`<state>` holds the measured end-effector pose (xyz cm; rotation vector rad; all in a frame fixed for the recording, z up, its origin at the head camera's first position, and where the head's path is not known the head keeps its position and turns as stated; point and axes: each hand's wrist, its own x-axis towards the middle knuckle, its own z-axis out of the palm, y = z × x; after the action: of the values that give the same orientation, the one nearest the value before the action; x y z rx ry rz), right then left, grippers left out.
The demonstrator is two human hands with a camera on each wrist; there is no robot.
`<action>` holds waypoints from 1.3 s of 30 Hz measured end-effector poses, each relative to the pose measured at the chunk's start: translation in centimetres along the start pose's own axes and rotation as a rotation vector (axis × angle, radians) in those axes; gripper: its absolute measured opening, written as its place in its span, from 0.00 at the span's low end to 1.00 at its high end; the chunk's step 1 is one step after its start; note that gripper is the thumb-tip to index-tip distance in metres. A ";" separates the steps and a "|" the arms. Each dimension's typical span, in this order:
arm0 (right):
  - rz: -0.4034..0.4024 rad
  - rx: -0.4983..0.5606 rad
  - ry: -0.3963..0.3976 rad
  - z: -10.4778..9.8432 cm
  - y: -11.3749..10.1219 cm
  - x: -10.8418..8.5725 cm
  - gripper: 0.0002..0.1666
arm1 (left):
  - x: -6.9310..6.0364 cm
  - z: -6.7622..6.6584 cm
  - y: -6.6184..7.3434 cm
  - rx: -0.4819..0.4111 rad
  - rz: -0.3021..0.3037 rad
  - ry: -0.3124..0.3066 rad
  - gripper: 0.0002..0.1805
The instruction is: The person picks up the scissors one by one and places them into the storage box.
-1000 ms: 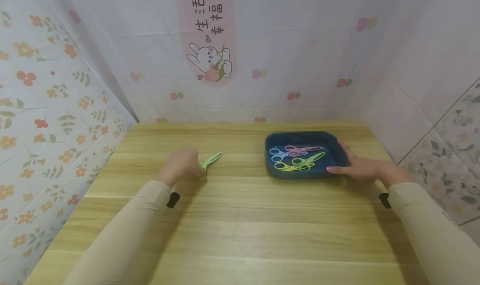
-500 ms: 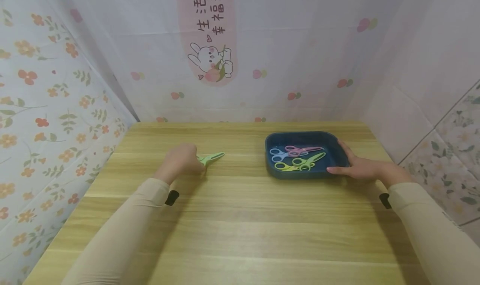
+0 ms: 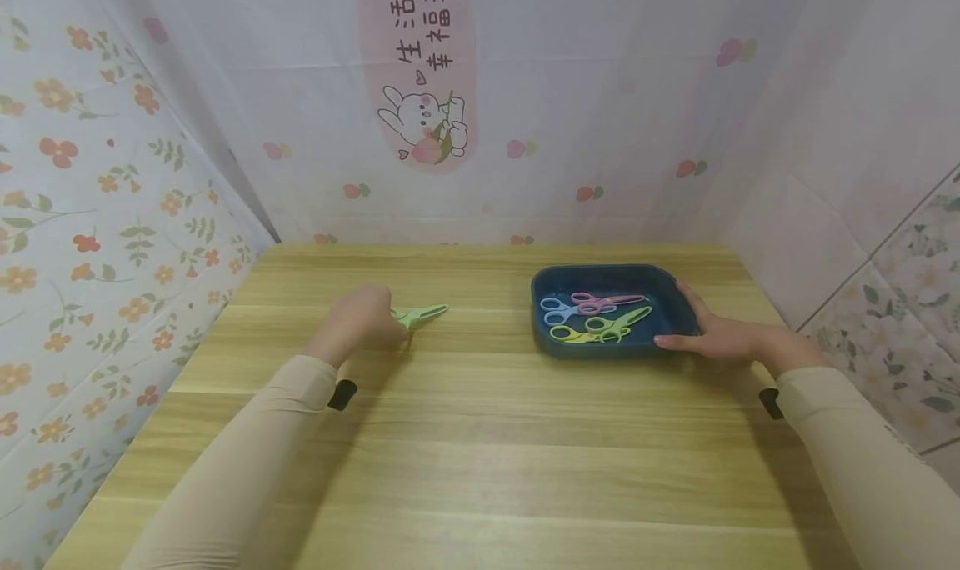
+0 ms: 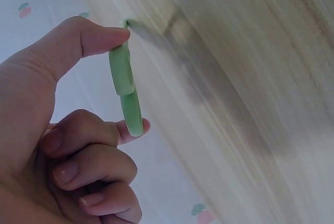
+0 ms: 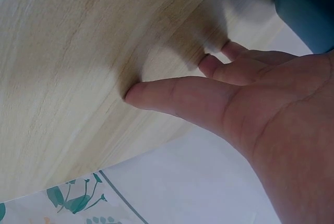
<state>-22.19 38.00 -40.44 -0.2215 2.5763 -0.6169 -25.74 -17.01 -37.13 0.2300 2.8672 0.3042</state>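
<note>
Small green scissors [image 3: 423,312] sit in my left hand [image 3: 363,320], their blades pointing right just above or on the table. In the left wrist view, the thumb and a fingertip pinch the green handles [image 4: 122,72] edge-on, while the other fingers curl inward. My right hand [image 3: 723,337] rests at the right end of a dark blue bin [image 3: 592,351], thumb along its front and fingers behind. In the right wrist view, straight fingers [image 5: 177,96] touch the table. Inside the bin lie pink scissors [image 3: 630,298], blue scissors [image 3: 555,313], green scissors [image 3: 619,325] and yellow scissors [image 3: 572,334].
The wooden table [image 3: 465,453] lies under both hands. A white curtain [image 3: 585,120] with a fruit print hangs along its back edge. Floral cloth [image 3: 97,237] covers the left side, and more patterned cloth [image 3: 907,303] stands at the right.
My left hand has shifted slightly left and away from me, and the green scissors in it have turned to lie flatter. The right hand and the bin have stayed in place.
</note>
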 end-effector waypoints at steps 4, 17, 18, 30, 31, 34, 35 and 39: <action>-0.002 -0.007 0.002 0.0 0.1 0.1 0.75 | 0.3 -0.1 -0.1 0.019 -0.007 0.014 0.14; 0.002 -0.009 -0.001 0.0 0.1 0.2 0.75 | 0.5 -0.7 0.3 0.032 -0.030 0.010 0.16; 0.001 -0.010 -0.001 0.0 0.1 0.2 0.75 | 0.5 -0.7 0.4 0.034 -0.032 0.010 0.17; -0.012 -0.001 0.009 0.1 0.2 0.1 0.75 | 0.9 -1.4 1.4 0.015 -0.031 -0.002 0.22; -0.011 0.002 0.007 0.1 0.2 0.0 0.75 | 1.0 -1.6 1.6 0.006 -0.032 -0.004 0.22; -0.005 0.001 0.000 0.1 0.2 0.1 0.75 | 1.0 -2.0 2.5 -0.002 -0.027 -0.004 0.21; -0.001 0.005 -0.003 0.1 0.2 0.0 0.75 | 1.1 -2.1 2.9 -0.005 -0.025 -0.005 0.21; 0.003 0.006 -0.005 0.0 0.3 0.1 0.75 | 1.4 -2.5 4.5 0.002 -0.003 -0.003 0.22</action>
<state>-22.26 38.22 -40.64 -0.2174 2.5694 -0.6225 -27.18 -12.91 -34.13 0.2265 2.8643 0.3003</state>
